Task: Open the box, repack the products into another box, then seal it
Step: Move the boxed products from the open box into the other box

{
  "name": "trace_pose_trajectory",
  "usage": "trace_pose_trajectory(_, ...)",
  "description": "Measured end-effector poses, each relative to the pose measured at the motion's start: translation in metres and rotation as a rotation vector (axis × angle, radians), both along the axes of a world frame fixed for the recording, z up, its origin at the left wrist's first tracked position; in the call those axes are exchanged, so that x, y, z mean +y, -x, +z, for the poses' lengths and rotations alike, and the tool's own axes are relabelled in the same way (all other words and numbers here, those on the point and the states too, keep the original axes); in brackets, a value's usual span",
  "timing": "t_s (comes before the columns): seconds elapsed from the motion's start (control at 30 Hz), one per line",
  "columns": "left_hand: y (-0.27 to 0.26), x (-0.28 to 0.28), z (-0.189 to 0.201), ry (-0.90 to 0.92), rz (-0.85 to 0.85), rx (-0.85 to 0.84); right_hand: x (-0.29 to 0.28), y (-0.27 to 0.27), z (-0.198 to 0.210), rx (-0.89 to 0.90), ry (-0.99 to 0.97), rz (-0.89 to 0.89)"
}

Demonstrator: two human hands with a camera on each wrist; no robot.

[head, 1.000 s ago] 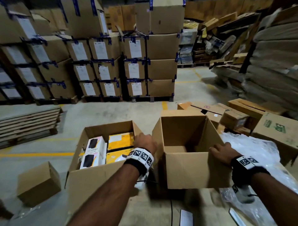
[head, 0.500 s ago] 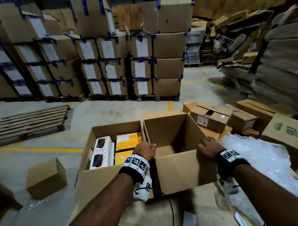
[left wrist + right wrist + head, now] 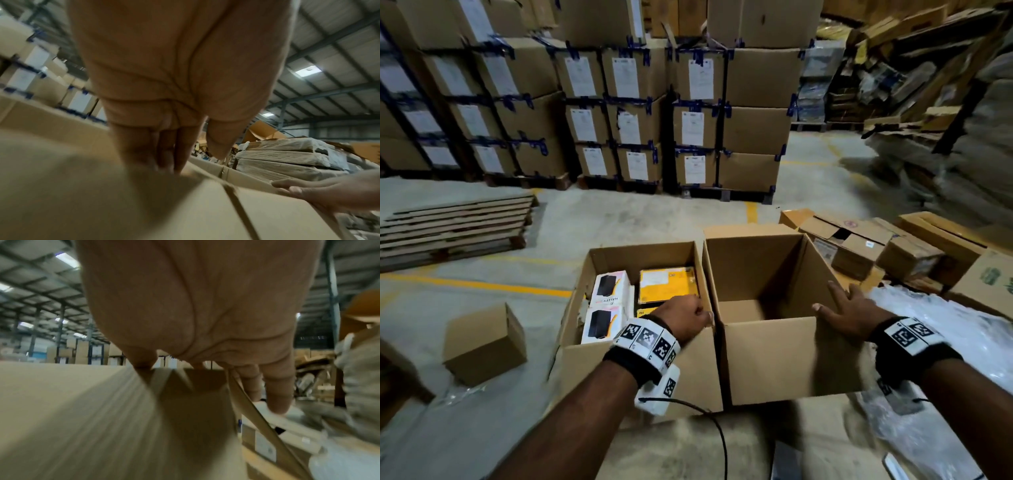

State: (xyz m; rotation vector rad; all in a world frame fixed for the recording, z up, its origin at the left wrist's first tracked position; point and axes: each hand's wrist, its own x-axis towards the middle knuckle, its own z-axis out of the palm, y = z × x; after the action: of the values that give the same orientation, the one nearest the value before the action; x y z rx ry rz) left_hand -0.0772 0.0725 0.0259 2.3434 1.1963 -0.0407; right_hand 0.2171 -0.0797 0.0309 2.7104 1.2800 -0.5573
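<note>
Two open cardboard boxes stand side by side, touching. The left product box (image 3: 640,363) holds white cartons (image 3: 610,291) and yellow cartons (image 3: 667,284). The right box (image 3: 767,359) is empty inside. My left hand (image 3: 688,320) grips the near rim at the corner where the boxes meet; its fingers (image 3: 164,154) curl down behind the product box's rim. My right hand (image 3: 849,311) lies on the empty box's near right corner, thumb on the near rim, straight spread fingers (image 3: 275,389) against the outside of the right wall.
A small closed carton (image 3: 486,342) sits on the floor at the left. Crumpled clear plastic (image 3: 945,342) lies to the right, with opened cartons (image 3: 856,246) behind it. Flat boards (image 3: 455,226) lie far left. Strapped carton stacks (image 3: 722,113) stand on pallets behind.
The empty box has slid left until it touches the product box. My left hand moved onto the corner where they meet, and my right hand's fingers have spread along the right wall.
</note>
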Motion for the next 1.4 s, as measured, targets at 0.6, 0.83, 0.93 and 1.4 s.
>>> trace_pose_trajectory(0.6,0.175,0.157,0.015,-0.038,0.104,0.177,0.226,0.277,0.065,-0.107,-0.048,0.668)
trace_pose_trajectory(0.83,0.180,0.169,0.007,0.064,0.092,0.141,0.287,0.282,-0.008,-0.195,0.274,0.653)
trace_pose_trajectory(0.93,0.181,0.169,0.002,0.073,0.107,0.100,0.299,0.276,-0.036,-0.284,0.313,0.709)
trace_pose_trajectory(1.4,0.175,0.171,-0.004,0.123,0.220,0.111,0.258,0.260,0.045,-0.211,-0.010,0.554)
